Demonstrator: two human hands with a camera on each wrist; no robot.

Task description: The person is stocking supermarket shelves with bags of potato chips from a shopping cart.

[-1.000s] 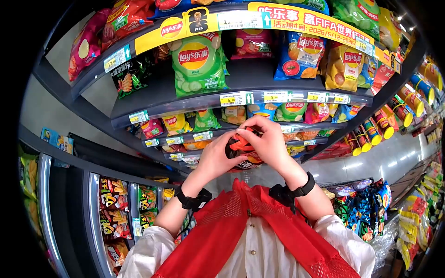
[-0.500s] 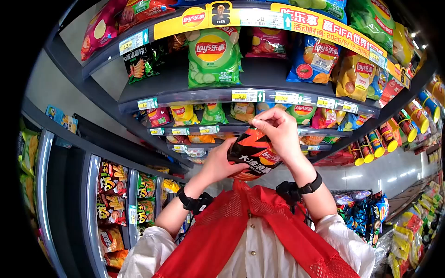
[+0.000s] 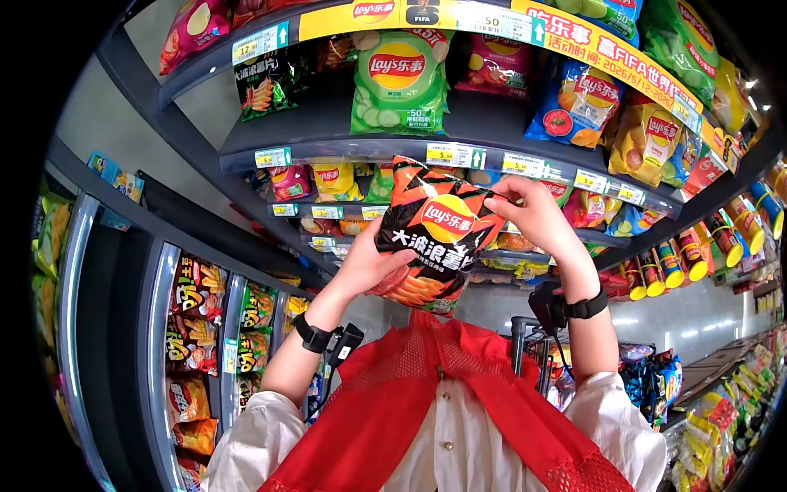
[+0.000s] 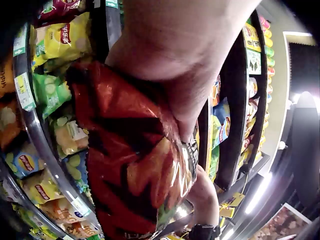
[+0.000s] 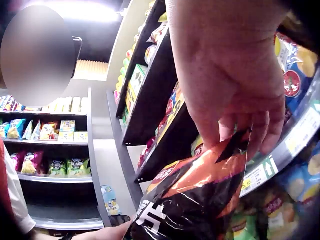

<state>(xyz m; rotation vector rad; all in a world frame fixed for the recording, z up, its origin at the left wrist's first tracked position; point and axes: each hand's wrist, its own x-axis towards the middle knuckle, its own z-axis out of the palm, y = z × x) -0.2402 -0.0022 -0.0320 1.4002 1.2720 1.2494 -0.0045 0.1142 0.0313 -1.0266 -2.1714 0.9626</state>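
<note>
The shelving (image 3: 303, 133) is cut off by the head view's top edge; one board bears a green bag (image 3: 402, 82) and a blue bag (image 3: 578, 102), among others. In front, hiding part of the lower rows, is a black-and-orange chip bag (image 3: 443, 234), opaque, its contents unseen, held between both hands. The left hand (image 3: 369, 261) grips its left side, thumb across the front, other fingers mostly hidden behind; the right hand (image 3: 534, 211) pinches its upper right corner.

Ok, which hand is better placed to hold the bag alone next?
Probably the left hand, gripping the chip bag with its thumb over the front; the right hand only pinches an upper corner.
</note>
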